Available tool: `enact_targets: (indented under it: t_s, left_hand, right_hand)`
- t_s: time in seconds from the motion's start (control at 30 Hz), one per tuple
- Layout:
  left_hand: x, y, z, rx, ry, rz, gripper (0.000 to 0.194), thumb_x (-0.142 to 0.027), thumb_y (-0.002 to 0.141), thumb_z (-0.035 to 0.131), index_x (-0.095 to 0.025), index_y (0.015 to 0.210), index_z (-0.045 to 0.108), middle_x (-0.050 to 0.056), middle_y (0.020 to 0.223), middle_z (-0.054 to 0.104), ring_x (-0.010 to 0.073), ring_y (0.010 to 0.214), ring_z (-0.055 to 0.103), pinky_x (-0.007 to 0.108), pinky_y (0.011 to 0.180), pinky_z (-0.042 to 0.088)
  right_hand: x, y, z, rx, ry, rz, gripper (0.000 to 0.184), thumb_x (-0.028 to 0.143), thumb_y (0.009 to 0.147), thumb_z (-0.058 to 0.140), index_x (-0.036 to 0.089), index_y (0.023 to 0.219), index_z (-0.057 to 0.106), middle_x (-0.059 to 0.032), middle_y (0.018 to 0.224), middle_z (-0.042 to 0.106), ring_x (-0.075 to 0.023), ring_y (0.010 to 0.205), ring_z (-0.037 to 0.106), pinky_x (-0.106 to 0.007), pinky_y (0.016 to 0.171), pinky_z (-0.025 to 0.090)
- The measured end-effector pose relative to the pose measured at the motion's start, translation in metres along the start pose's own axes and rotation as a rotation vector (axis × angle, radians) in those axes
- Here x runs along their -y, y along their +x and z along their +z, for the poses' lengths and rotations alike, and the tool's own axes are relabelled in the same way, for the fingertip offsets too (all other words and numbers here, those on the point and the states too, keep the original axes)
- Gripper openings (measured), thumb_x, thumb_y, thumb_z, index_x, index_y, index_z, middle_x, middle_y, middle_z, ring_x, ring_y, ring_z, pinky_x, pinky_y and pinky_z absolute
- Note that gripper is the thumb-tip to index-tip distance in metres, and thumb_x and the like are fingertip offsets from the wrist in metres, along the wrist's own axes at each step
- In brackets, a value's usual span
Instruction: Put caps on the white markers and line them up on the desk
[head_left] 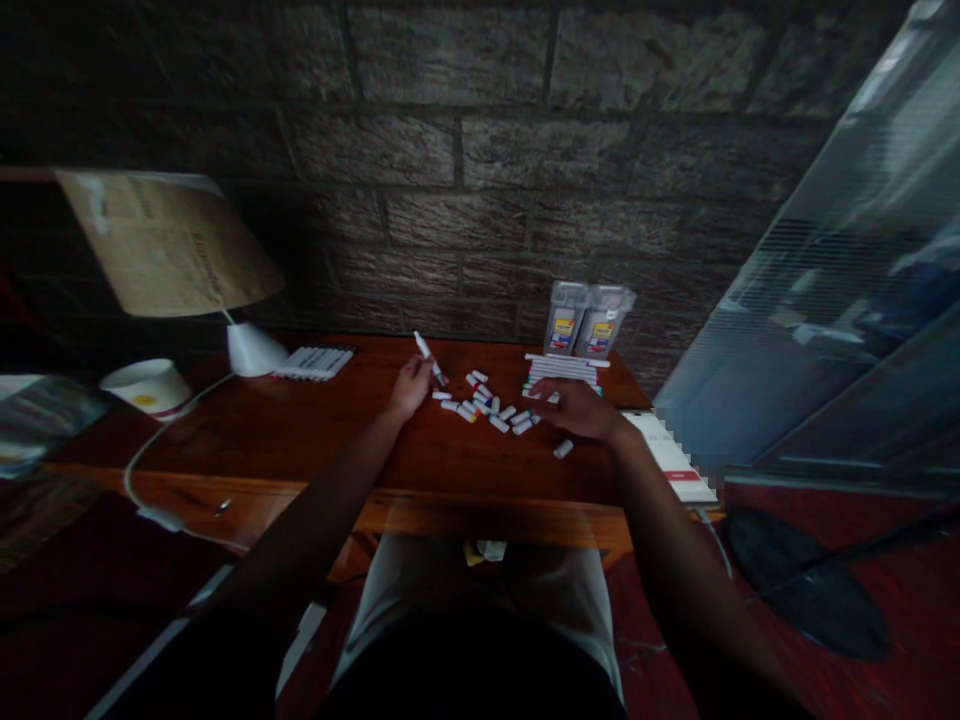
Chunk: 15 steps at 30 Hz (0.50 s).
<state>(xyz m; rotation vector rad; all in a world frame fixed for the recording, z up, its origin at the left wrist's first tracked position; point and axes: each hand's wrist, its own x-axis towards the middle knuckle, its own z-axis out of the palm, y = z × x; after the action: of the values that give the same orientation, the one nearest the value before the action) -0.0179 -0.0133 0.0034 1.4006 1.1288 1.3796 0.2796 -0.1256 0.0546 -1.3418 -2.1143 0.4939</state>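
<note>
My left hand [409, 388] is closed round a white marker [427, 355] that points up and to the back. My right hand [577, 408] rests on the brown wooden table [300, 430] with its fingers curled at the edge of a scatter of several white marker caps [487, 405]. Whether it grips one I cannot make out. One more cap [562, 449] lies alone just in front of the right hand. A row of markers [566, 372] lies behind the right hand, in front of two clear marker cases [589, 320] standing against the brick wall.
Another row of markers [313, 362] lies at the back left beside a white lamp base [253, 350] with its cable [150, 450]. A white cup [148, 387] stands at far left. A white booklet [667, 455] lies on the table's right edge. A black fan base [810, 580] is on the floor.
</note>
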Motion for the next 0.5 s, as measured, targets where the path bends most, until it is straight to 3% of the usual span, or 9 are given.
enact_targets:
  t_s: [0.07,0.13,0.37,0.43,0.5]
  left_hand:
    - [0.001,0.0,0.0,0.016,0.016,0.001,0.028,-0.046,0.09,0.054,-0.021,0.078,0.047,-0.001,0.057,0.064,0.0121,0.044,0.052,0.023,0.047,0.039]
    - [0.001,0.0,0.001,0.019,0.022,0.003,0.029,-0.047,0.09,0.055,-0.021,0.078,0.049,-0.001,0.057,0.064,0.0119,0.045,0.053,0.022,0.047,0.039]
    - [-0.001,-0.001,0.004,-0.053,-0.003,-0.024,0.038,-0.057,0.084,0.061,-0.021,0.079,0.051,0.0,0.058,0.065,0.0111,0.041,0.051,0.022,0.043,0.038]
    - [-0.004,-0.003,0.003,-0.083,-0.03,-0.039,0.041,-0.06,0.08,0.064,-0.021,0.078,0.051,-0.001,0.057,0.064,0.0112,0.04,0.05,0.022,0.042,0.038]
    - [-0.006,-0.005,0.002,-0.068,-0.073,-0.088,0.044,-0.063,0.077,0.066,-0.022,0.081,0.052,-0.001,0.055,0.064,0.0131,0.041,0.053,0.023,0.04,0.038]
  right_hand:
    - [0.002,-0.028,-0.011,0.157,-0.008,0.042,0.027,0.024,0.078,0.068,0.021,0.104,0.071,-0.0021,0.088,0.073,-0.0167,0.076,0.066,-0.026,0.068,0.048]
    - [0.003,-0.05,-0.015,0.206,-0.041,0.061,0.026,0.019,0.077,0.065,0.021,0.102,0.071,-0.004,0.096,0.073,-0.0176,0.081,0.067,-0.028,0.073,0.051]
    - [-0.008,-0.069,0.006,0.117,-0.087,0.104,0.029,0.021,0.082,0.054,0.028,0.102,0.074,-0.0073,0.107,0.075,-0.0253,0.098,0.071,-0.04,0.087,0.057]
    - [-0.019,-0.069,0.014,0.07,-0.103,0.077,0.038,0.026,0.082,0.053,0.04,0.111,0.073,-0.0028,0.115,0.074,-0.0272,0.103,0.071,-0.043,0.086,0.06]
    - [-0.033,-0.063,0.018,0.009,-0.182,0.038,0.046,0.033,0.076,0.057,0.057,0.114,0.068,0.0056,0.115,0.074,-0.0306,0.101,0.072,-0.047,0.074,0.063]
